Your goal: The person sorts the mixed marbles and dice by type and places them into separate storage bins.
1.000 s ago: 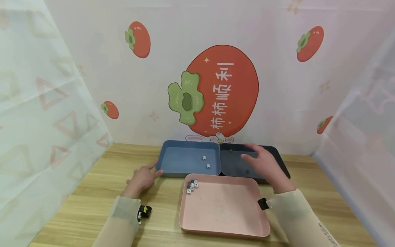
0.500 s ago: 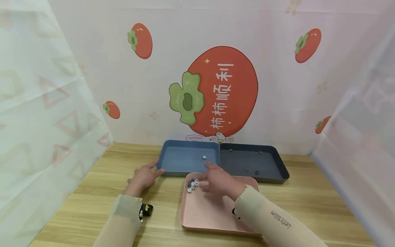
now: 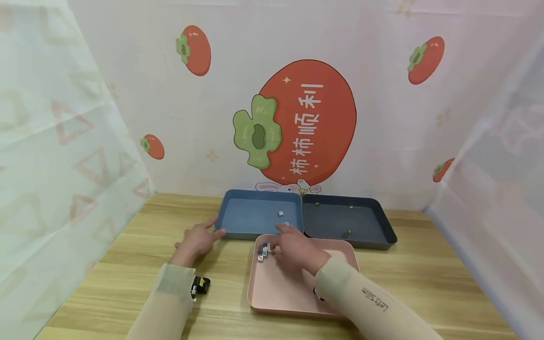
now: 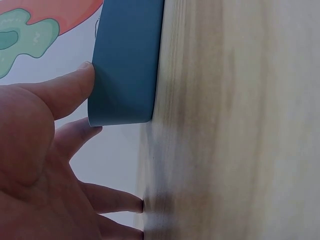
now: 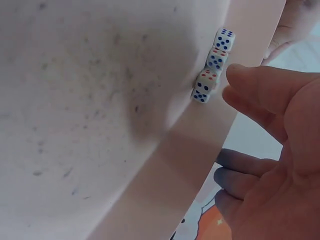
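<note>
White dice and a few darker small pieces (image 3: 260, 253) sit clustered in the far left corner of a pink tray (image 3: 282, 295). My right hand (image 3: 295, 248) hovers at that corner. In the right wrist view its thumb and forefinger come close to a row of dice (image 5: 216, 59) with blue and red pips, and a gap shows between them. The other fingers (image 5: 237, 182) reach over the rim. My left hand (image 3: 197, 242) rests at the left end of a blue tray (image 3: 250, 212); its thumb (image 4: 75, 90) touches the wall near the corner, fingers spread.
Two white dice, one marked here as a die (image 3: 281, 214), lie in the blue tray. A dark tray (image 3: 340, 217) adjoins it on the right, with several tiny greenish round pieces (image 3: 349, 232) inside. A printed cloth (image 3: 369, 118) hangs behind the wooden table (image 3: 106, 278).
My right hand has moved left from above the dark tray to the dice in the pink tray. The small pieces in the dark tray have shifted. The left hand stays at the blue tray.
</note>
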Available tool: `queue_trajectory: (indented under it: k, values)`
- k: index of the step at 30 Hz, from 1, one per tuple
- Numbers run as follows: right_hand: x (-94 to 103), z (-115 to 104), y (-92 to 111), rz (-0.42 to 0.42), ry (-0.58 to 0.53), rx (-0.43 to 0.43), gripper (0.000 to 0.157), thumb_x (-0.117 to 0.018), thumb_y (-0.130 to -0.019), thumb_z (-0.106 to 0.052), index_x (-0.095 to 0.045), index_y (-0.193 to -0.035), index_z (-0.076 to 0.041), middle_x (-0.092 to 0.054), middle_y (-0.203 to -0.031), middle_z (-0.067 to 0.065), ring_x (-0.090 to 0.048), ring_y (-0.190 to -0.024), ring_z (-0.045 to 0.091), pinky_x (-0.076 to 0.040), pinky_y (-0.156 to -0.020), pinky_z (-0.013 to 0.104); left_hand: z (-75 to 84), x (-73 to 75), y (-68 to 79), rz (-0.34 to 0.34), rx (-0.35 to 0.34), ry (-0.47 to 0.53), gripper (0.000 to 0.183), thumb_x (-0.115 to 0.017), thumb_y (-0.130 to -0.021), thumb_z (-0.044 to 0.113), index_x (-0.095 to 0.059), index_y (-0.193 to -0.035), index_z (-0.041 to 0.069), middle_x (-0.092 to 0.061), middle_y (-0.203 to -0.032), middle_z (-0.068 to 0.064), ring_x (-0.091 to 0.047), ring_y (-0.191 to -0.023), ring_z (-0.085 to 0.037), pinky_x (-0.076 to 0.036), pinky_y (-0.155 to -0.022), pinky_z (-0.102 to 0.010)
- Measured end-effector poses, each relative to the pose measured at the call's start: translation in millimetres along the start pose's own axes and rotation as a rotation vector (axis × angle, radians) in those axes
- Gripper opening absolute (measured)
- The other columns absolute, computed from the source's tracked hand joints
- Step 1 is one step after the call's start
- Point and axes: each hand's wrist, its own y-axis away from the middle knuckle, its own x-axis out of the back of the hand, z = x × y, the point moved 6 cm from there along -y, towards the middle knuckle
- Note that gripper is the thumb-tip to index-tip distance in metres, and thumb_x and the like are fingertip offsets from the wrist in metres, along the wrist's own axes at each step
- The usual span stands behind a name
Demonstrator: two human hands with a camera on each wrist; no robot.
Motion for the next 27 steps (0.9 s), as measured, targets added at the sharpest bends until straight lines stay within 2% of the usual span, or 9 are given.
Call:
queue_trajectory:
  k: [4,9,15,19,22,27]
  values:
    - [-1.5,0.8,-2.6,-0.004,0.004,-0.012,0.017,-0.068,-0.094,-0.019,-0.077,-0.108,-0.023,-0.055,-0.142,0.010,-0.030,-0.145,0.030,-0.020,-0.118,0.046,1.3,0.9,-0.3,0.005,-0.006,0.000,0.070,-0.055,-0.098,0.055,-0.029,-0.158,0.030,-0.033,-0.155,-0.023,0.005,-0.133,-0.069,0.008,-0.087,-0.088]
    - [-4.5,3.3,-5.7,-0.014,0.006,-0.043,0.008,-0.068,-0.095,-0.019,-0.074,-0.092,-0.025,-0.050,-0.146,0.011,-0.031,-0.144,0.027,-0.021,-0.118,0.045,2.1,2.6,-0.8,0.004,-0.008,-0.003,0.072,-0.054,-0.097,0.057,-0.028,-0.159,0.030,-0.032,-0.155,-0.023,0.005,-0.133,-0.069,0.008,-0.087,-0.088]
    - [-6.3,4.8,-3.7,-0.007,0.023,-0.018,0.016,-0.065,-0.096,-0.012,-0.076,-0.098,-0.024,-0.054,-0.143,0.010,-0.033,-0.143,0.029,-0.026,-0.116,0.047,-0.2,1.1,0.8,-0.003,-0.005,0.001,0.072,-0.054,-0.097,0.057,-0.028,-0.159,0.030,-0.032,-0.155,-0.023,0.005,-0.132,-0.070,0.008,-0.086,-0.089]
    - [-5.2,5.5,-0.9,0.000,0.012,-0.034,0.014,-0.067,-0.094,-0.012,-0.070,-0.085,-0.022,-0.051,-0.144,0.013,-0.033,-0.143,0.031,-0.022,-0.117,0.047,0.7,0.1,2.7,-0.002,-0.007,-0.001,0.072,-0.055,-0.097,0.058,-0.029,-0.158,0.030,-0.032,-0.155,-0.023,0.004,-0.132,-0.070,0.007,-0.087,-0.089]
    - [-5.2,6.9,0.6,-0.007,-0.007,-0.062,0.013,-0.068,-0.093,-0.012,-0.068,-0.084,-0.022,-0.051,-0.144,0.012,-0.032,-0.144,0.031,-0.019,-0.118,0.047,0.9,-0.5,2.8,-0.003,-0.007,-0.001,0.072,-0.054,-0.097,0.059,-0.029,-0.158,0.030,-0.032,-0.155,-0.023,0.004,-0.133,-0.069,0.007,-0.087,-0.089]
    - [-6.6,9.2,0.2,-0.012,0.024,-0.071,0.017,-0.070,-0.093,-0.016,-0.067,-0.078,-0.023,-0.051,-0.144,0.012,-0.032,-0.143,0.031,-0.018,-0.118,0.047,1.6,0.3,2.0,0.003,-0.010,-0.004,0.072,-0.055,-0.097,0.058,-0.030,-0.158,0.030,-0.033,-0.155,-0.023,0.003,-0.133,-0.069,0.007,-0.087,-0.089]
